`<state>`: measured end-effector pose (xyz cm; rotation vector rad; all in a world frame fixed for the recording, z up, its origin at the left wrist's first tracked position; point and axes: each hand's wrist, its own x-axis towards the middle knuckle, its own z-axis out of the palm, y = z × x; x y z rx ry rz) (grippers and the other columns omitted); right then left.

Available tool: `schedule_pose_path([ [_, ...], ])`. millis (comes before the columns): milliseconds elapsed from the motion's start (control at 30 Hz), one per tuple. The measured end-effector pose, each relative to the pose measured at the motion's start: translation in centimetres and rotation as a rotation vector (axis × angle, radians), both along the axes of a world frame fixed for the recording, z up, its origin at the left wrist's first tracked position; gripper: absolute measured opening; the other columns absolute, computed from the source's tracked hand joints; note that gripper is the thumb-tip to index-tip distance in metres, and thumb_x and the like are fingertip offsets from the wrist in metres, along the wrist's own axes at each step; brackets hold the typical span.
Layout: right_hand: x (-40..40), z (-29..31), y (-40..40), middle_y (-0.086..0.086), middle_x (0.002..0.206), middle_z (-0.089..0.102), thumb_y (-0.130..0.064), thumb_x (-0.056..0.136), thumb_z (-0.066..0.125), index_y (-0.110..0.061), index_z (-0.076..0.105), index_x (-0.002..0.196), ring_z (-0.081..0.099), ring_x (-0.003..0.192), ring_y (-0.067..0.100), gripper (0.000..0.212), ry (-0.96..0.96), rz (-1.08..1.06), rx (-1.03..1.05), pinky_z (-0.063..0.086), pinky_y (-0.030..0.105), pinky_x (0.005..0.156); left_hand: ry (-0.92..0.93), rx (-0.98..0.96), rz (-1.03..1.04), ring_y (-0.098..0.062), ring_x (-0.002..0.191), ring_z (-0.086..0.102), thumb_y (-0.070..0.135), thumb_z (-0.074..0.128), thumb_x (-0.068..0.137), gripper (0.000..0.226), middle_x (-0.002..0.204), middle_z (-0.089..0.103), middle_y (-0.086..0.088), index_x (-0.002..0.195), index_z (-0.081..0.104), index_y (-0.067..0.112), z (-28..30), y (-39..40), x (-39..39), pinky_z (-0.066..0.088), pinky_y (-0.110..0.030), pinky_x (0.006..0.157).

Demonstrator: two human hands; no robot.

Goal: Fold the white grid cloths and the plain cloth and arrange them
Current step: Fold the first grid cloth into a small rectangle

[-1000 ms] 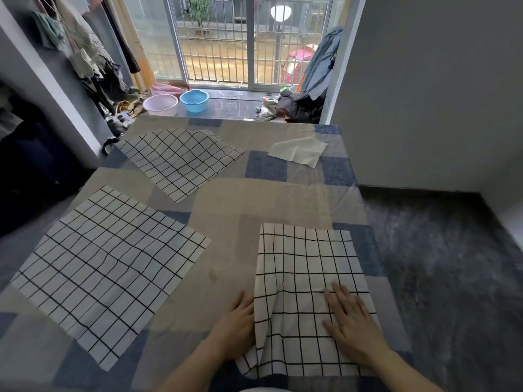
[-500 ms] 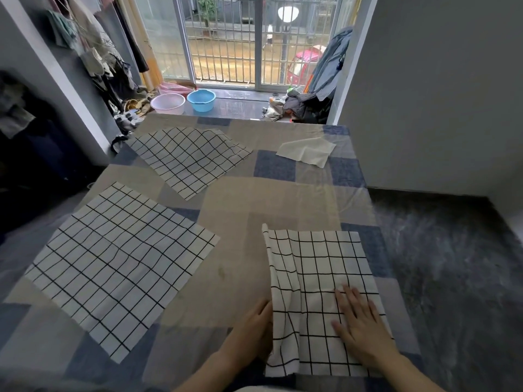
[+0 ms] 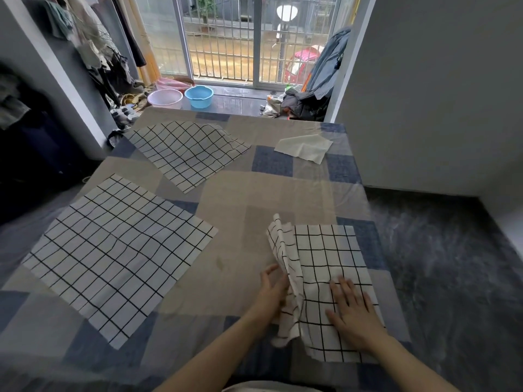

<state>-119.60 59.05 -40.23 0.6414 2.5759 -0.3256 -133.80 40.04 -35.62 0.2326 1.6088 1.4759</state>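
The checked bed cover (image 3: 254,193) fills the frame. Two grid cloths lie flat at left (image 3: 119,250) and upper centre (image 3: 186,151), with the plain cloth (image 3: 304,147) upper right. At lower right, your left hand (image 3: 273,292) lifts the nearest grid cloth's (image 3: 328,264) left edge; your right hand (image 3: 353,312) presses it, fingers spread flat.

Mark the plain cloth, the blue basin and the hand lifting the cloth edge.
plain cloth (image 3: 304,147): head view, middle of the cloth.
blue basin (image 3: 199,96): head view, its front wall.
left hand (image 3: 273,290): head view, back of the hand.
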Motion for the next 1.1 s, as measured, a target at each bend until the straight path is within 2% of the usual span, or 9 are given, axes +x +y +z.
schedule_pose_path([
  [67,0.0,0.0,0.0,-0.007,0.153,-0.035,-0.066,0.082,0.003,-0.032,-0.033,0.139,-0.032,0.14,0.012,0.076,-0.002,-0.004,0.005,-0.013,0.043,0.116,-0.08,0.028,0.067,-0.026,0.093,0.07,0.028,0.071,0.087,0.062,0.113,0.066,-0.012,0.129,0.027,0.041,0.0,0.0,-0.3,0.059,-0.039,0.076],
  [167,0.0,0.0,-0.2,-0.006,0.153,-0.036,-0.066,0.084,0.005,-0.034,-0.034,0.138,-0.032,0.14,0.013,0.074,0.006,-0.008,0.006,-0.013,0.044,0.116,-0.035,0.037,0.187,-0.024,0.082,0.067,-0.004,0.066,0.084,0.067,0.109,0.062,-0.017,0.129,0.033,0.032,0.3,-1.0,-1.5,0.058,-0.031,0.069],
  [333,0.3,-0.2,-0.6,-0.007,0.152,-0.038,-0.065,0.085,0.006,-0.034,-0.035,0.139,-0.033,0.14,0.014,0.075,0.035,-0.029,0.02,-0.015,0.044,0.116,0.72,-0.175,0.078,0.001,0.072,0.054,-0.011,0.046,0.082,0.059,0.099,0.057,0.007,0.102,0.057,0.043,-0.1,-7.3,-5.1,0.044,-0.014,0.062],
  [467,0.5,-0.9,-1.2,-0.008,0.15,-0.039,-0.069,0.076,-0.007,-0.033,-0.03,0.144,-0.035,0.14,0.013,0.08,0.063,-0.047,0.041,-0.018,0.044,0.115,1.108,-0.47,-0.115,0.005,0.086,0.051,-0.005,0.056,0.087,0.048,0.104,0.044,0.023,0.108,0.063,0.037,-2.1,-14.4,-7.0,0.046,-0.01,0.073],
  [600,0.5,-1.2,-1.5,-0.007,0.155,-0.033,-0.066,0.079,-0.005,-0.035,-0.028,0.145,-0.029,0.142,0.013,0.076,0.088,-0.082,0.075,-0.014,0.045,0.117,1.099,-0.638,-0.135,0.001,0.085,0.048,0.003,0.056,0.086,0.048,0.118,0.038,0.017,0.119,0.058,0.039,-3.9,-15.9,-5.7,0.048,-0.018,0.074],
  [767,0.8,-0.9,-1.2,-0.009,0.153,-0.034,-0.067,0.077,-0.008,-0.035,-0.027,0.146,-0.028,0.143,0.012,0.078,0.102,-0.056,0.066,-0.013,0.043,0.117,1.146,-0.733,-0.006,-0.025,0.124,0.039,-0.004,0.056,0.07,0.067,0.138,0.036,-0.002,0.129,0.049,0.027,-3.2,-11.4,-3.5,0.033,-0.038,0.101],
  [867,1.3,-0.6,-0.1,-0.009,0.151,-0.035,-0.068,0.075,-0.01,-0.037,-0.032,0.141,-0.029,0.141,0.009,0.076,0.071,-0.026,0.061,-0.01,0.044,0.118,1.334,-0.516,-0.273,-0.025,0.138,0.03,-0.003,0.057,0.066,0.077,0.149,0.028,-0.005,0.136,0.042,0.024,-4.3,-8.7,-2.5,0.027,-0.042,0.113],
  [933,1.8,-0.4,0.5,-0.009,0.153,-0.034,-0.068,0.081,-0.005,-0.037,-0.029,0.142,-0.027,0.142,0.008,0.073,0.036,-0.036,0.043,-0.005,0.047,0.119,1.384,-0.453,-0.488,-0.022,0.148,0.003,0.01,0.051,0.082,0.074,0.16,0.006,-0.004,0.148,0.023,0.027,-5.0,-7.1,-2.1,0.006,-0.046,0.12],
  [1100,1.8,0.7,-0.3,0.005,0.162,-0.01,-0.049,0.097,0.032,-0.023,0.002,0.154,-0.001,0.149,0.023,0.069,0.063,-0.183,0.107,0.011,0.049,0.117,1.372,-0.442,-0.665,-0.016,0.145,-0.024,0.029,0.026,0.097,0.065,0.161,-0.018,0.003,0.153,-0.006,0.034,-5.6,-2.8,-2.1,-0.017,-0.043,0.115],
])
